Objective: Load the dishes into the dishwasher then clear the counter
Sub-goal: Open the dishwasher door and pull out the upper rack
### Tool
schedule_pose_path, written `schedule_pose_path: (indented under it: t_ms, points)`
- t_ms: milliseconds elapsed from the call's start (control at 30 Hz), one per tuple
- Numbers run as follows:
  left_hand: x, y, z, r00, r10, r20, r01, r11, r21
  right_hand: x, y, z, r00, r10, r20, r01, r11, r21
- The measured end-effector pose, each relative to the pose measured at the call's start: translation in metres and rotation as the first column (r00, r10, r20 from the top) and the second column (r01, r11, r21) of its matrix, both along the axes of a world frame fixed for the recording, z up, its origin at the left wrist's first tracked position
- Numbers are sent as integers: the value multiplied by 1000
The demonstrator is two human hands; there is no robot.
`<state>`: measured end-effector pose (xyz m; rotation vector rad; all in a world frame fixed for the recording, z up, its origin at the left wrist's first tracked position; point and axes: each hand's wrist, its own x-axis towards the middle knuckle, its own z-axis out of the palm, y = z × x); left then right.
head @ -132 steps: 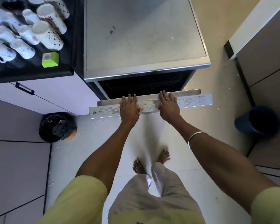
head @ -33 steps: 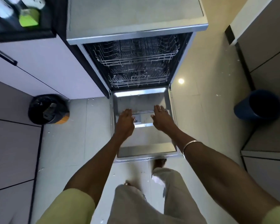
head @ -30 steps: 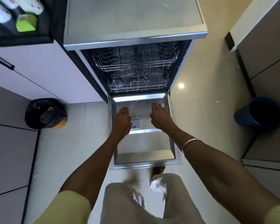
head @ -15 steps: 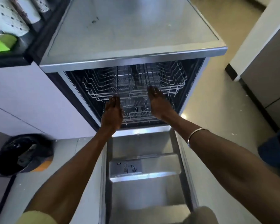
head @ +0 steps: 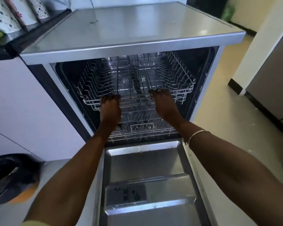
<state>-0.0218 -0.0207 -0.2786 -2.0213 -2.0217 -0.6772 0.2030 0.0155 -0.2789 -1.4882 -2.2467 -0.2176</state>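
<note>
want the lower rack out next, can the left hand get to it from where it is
Probably yes. The door is down and the lower rack sits exposed just below the left hand, which is on the upper rack's front rail, with nothing between.

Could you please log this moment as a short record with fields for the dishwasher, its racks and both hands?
door: dishwasher door lowered open
upper rack: empty, inside the tub
lower rack: no dishes visible
left hand: fingers curled on upper rack front rail
right hand: on the same rail
dishes: mugs on counter, not loaded
</note>
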Motion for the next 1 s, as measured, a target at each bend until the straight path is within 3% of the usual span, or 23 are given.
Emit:
schedule_pose_path:
  t_ms: [100, 400, 467, 500, 767, 1000]
  points:
    - [7, -13, 8, 997, 46, 63, -43, 998, -41, 1, -4, 5, 1000, -4, -30, 4, 1000, -20]
    - [6, -65, 6, 999, -17, -37, 12, 989, -147, 7, -50, 0, 998, -32, 54, 38, 994, -105]
    - [15, -95, 34, 1000, 2, 22, 3, 976, -216, 11, -83, 30, 996, -38, 83, 56, 973, -225]
    - [21, -125, 60, 998, 18, 62, 0, 961, -276, 17, -114, 53, 996, -58, 64, 75, 949, -307]
    - [22, -176, 50, 1000, -21, -12, 16, 946, -323, 19, -167, 55, 995, -92, 22, 94, 919, -383]
    - [38, -230, 54, 996, -17, 90, 51, 918, -393, 34, -226, 67, 990, -139, -20, 113, 873, -475]
